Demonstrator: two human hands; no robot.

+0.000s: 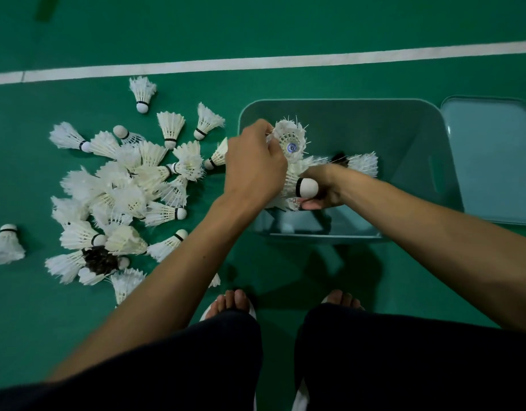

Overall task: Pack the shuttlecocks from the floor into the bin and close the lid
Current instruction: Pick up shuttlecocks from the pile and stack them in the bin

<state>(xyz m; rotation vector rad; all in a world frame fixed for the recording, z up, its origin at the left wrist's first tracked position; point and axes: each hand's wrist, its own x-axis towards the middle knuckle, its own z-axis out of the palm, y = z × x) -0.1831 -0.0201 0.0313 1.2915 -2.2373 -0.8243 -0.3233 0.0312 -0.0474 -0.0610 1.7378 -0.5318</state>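
- Teal plastic rectangular bin [404,134] stands open on the green court floor [256,25], just ahead of my feet in white sandals [232,302]
- my left hand [256,167] hangs over the bin's left rim, fingers curled, pinching the feather edge of a white feather shuttlecock with a blue sticker [292,140] inside its skirt; the open skirt faces up at me
- my right hand [324,189] is inside the bin, fingers curled under a second white shuttlecock with a black-banded cork [307,187], which lies on its side just below the first
- a few more white shuttlecocks [364,163] and one dark-feathered shuttlecock [340,158] lie in the bin beyond my right wrist
- flat teal lid [493,161] lies on the floor just beside the bin's right side
- loose heap of white feather shuttlecocks [122,188] covers the floor left of the bin, with a dark brown shuttlecock [100,259] at its near edge
- one lone white shuttlecock [6,244] sits apart at the far left
- white painted line [256,62] crosses the floor beyond the heap and the bin
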